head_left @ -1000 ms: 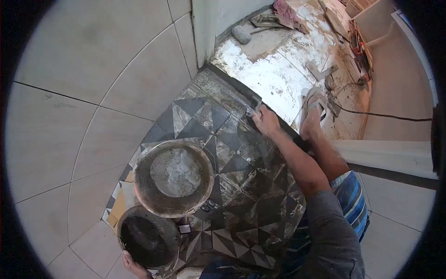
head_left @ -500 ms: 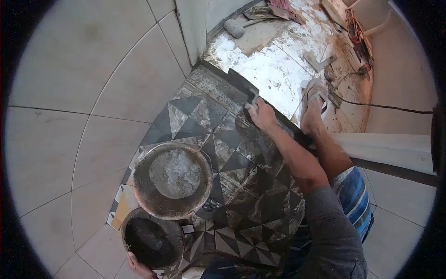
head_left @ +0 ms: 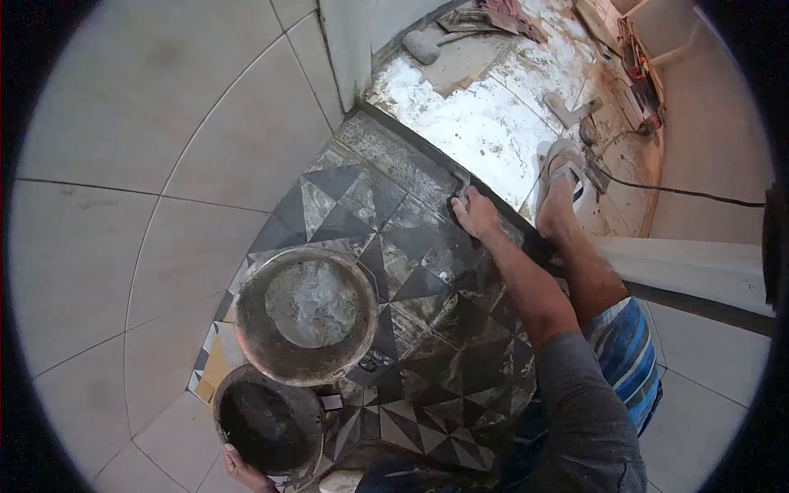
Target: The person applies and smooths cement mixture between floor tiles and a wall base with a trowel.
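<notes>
My right hand [head_left: 475,217] is stretched out over a black-and-grey patterned tile surface [head_left: 427,312] and presses a small flat tool [head_left: 460,185] against the surface's dark far edge strip [head_left: 411,144]. My left hand [head_left: 240,472] is at the bottom of the view, gripping the rim of a small dark pan [head_left: 267,423]. A larger round pan [head_left: 306,316] holding grey mortar sits on the patterned tiles just above the small one.
Pale wall tiles [head_left: 164,164] fill the left. Beyond the edge lies a mortar-smeared floor [head_left: 485,123] with a mallet [head_left: 424,46], scraps and a cable [head_left: 682,193]. My sandalled foot [head_left: 559,193] stands there beside a white ledge [head_left: 682,267].
My right hand has slid the tool a little along the dark edge strip, down and to the right. The pans and my left hand have stayed put.
</notes>
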`<action>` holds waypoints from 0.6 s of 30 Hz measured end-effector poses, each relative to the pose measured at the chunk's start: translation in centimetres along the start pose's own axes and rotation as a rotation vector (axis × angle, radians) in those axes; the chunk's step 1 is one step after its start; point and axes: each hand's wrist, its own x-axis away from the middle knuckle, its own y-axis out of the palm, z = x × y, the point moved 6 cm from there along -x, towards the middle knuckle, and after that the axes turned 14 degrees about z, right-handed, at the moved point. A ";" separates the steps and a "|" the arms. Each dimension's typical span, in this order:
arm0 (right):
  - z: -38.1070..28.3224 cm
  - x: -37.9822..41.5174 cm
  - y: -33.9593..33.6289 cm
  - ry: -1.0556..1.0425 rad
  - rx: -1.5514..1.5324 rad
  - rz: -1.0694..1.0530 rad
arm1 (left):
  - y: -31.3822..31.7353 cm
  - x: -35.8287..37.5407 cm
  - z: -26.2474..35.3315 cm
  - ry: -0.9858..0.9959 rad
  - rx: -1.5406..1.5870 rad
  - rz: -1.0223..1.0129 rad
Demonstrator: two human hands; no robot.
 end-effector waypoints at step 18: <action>-8.0 -2.4 3.3 0.028 -0.040 -0.153 | 0.2 0.2 0.4 0.046 0.033 0.008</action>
